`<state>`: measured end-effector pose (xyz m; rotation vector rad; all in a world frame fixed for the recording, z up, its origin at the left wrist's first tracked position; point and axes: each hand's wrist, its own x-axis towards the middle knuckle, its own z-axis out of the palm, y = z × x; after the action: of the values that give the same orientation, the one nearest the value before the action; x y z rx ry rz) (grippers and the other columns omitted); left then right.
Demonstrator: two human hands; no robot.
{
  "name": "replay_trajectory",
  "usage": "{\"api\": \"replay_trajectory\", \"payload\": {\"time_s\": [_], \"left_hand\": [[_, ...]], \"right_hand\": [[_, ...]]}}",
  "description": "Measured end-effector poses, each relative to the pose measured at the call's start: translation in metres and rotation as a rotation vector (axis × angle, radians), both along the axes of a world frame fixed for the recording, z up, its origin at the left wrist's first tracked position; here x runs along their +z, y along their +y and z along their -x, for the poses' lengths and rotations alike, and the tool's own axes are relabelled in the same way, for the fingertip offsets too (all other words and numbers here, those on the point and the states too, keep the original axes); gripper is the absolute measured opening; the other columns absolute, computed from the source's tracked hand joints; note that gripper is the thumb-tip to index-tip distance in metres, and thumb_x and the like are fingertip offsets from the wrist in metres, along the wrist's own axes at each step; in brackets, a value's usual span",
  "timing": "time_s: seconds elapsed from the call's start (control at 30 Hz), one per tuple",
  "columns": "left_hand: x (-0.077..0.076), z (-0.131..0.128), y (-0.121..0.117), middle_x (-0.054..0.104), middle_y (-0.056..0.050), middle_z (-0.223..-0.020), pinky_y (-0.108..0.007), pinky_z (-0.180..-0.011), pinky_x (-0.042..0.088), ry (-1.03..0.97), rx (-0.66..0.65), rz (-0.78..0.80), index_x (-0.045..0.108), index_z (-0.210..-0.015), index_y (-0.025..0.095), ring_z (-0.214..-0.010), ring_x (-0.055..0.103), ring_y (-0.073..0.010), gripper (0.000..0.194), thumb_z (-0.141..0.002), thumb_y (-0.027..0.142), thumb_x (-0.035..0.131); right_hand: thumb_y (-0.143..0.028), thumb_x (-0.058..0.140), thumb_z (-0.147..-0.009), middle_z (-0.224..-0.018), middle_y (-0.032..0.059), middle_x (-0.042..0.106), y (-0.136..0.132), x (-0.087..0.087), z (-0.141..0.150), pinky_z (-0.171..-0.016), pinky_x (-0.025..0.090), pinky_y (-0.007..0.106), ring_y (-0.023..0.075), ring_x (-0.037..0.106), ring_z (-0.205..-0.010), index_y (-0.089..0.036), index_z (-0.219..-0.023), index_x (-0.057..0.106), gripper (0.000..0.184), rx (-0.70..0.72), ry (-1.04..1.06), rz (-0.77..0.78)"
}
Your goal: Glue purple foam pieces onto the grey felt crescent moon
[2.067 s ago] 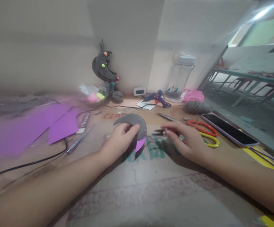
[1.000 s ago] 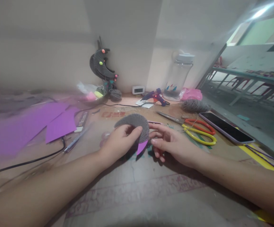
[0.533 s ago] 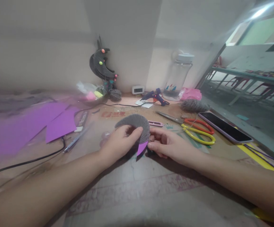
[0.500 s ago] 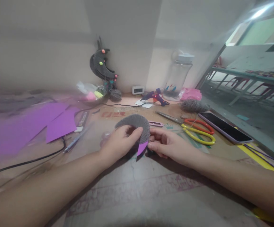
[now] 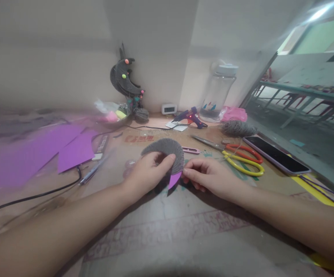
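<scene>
My left hand [image 5: 145, 171] grips a crescent [image 5: 171, 148] wrapped in grey yarn, thumb on its front face. Its lower tip is bare purple card [image 5: 174, 179]. Close against the crescent's right edge, my right hand [image 5: 203, 173] is closed in a pinch on the grey yarn; the strand between its fingertips is barely visible. A ball of grey yarn [image 5: 238, 129] lies at the back right, and a thin strand from it crosses the scissors toward my right hand.
Scissors [image 5: 243, 163] with red and yellow handles and a phone [image 5: 276, 156] lie right. Behind are a pink cutter [image 5: 191, 150], a glue gun [image 5: 191, 117], a small clock [image 5: 169, 109] and a bottle [image 5: 217, 94]. Purple sheets [image 5: 76, 152], a pen [image 5: 93, 171] and a black cable [image 5: 37, 197] lie left. A finished-looking grey crescent [image 5: 122, 79] leans on the wall.
My right hand has shifted slightly right, and its fingers have drawn in at the crescent's edge. The left hand keeps its hold, and the view has moved slightly.
</scene>
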<state>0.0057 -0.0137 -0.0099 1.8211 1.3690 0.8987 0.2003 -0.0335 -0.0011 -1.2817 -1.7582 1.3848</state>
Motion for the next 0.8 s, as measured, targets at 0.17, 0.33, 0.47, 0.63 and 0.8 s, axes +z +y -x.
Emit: {"api": "replay_trajectory", "payload": {"time_s": [0.17,0.33,0.47,0.63,0.8], "left_hand": [[0.002,0.0,-0.001,0.07,-0.001,-0.07,-0.027,-0.062,0.043,0.053,-0.002,-0.001,0.065,-0.067,0.019,-0.068,0.062,-0.0184,0.042,-0.086,0.054,0.051],[0.0,0.001,0.0,0.066,0.0,-0.065,-0.027,-0.058,0.042,0.006,-0.004,0.022,0.064,-0.065,0.019,-0.064,0.059,-0.0172,0.043,-0.084,0.055,0.052],[-0.002,0.001,0.002,0.065,-0.002,-0.065,-0.027,-0.056,0.043,-0.086,-0.026,0.068,0.067,-0.07,0.017,-0.062,0.058,-0.0168,0.043,-0.083,0.055,0.054],[-0.001,-0.001,0.005,0.065,-0.002,-0.066,-0.025,-0.056,0.044,-0.163,-0.027,0.075,0.062,-0.066,0.017,-0.062,0.058,-0.016,0.037,-0.083,0.049,0.056],[-0.002,0.0,0.007,0.064,-0.002,-0.065,-0.026,-0.057,0.044,-0.16,-0.024,0.064,0.06,-0.064,0.018,-0.063,0.058,-0.0167,0.039,-0.084,0.05,0.055]], "right_hand": [[-0.043,0.062,-0.085,-0.064,-0.0009,0.059,0.0,-0.002,-0.001,-0.04,0.033,0.019,0.0056,0.042,-0.045,-0.017,-0.073,0.059,0.029,-0.013,0.001,-0.04],[-0.044,0.061,-0.086,-0.066,-0.0006,0.061,0.002,-0.004,-0.003,-0.041,0.034,0.019,0.0059,0.043,-0.046,-0.017,-0.075,0.06,0.029,-0.021,0.013,-0.053],[-0.046,0.061,-0.086,-0.066,-0.0006,0.06,0.004,-0.004,-0.004,-0.041,0.033,0.019,0.0059,0.043,-0.046,-0.017,-0.075,0.06,0.031,-0.019,0.008,-0.046],[-0.046,0.05,-0.094,-0.054,-0.0046,0.048,0.005,-0.005,-0.008,-0.042,0.033,0.02,0.0073,0.041,-0.045,-0.016,-0.083,0.063,0.035,-0.023,-0.009,-0.106],[-0.031,0.055,-0.093,-0.096,0.0026,0.062,0.008,-0.008,-0.014,-0.047,0.041,0.021,0.0072,0.05,-0.055,-0.021,-0.118,0.056,0.027,-0.185,0.024,-0.357]]}}
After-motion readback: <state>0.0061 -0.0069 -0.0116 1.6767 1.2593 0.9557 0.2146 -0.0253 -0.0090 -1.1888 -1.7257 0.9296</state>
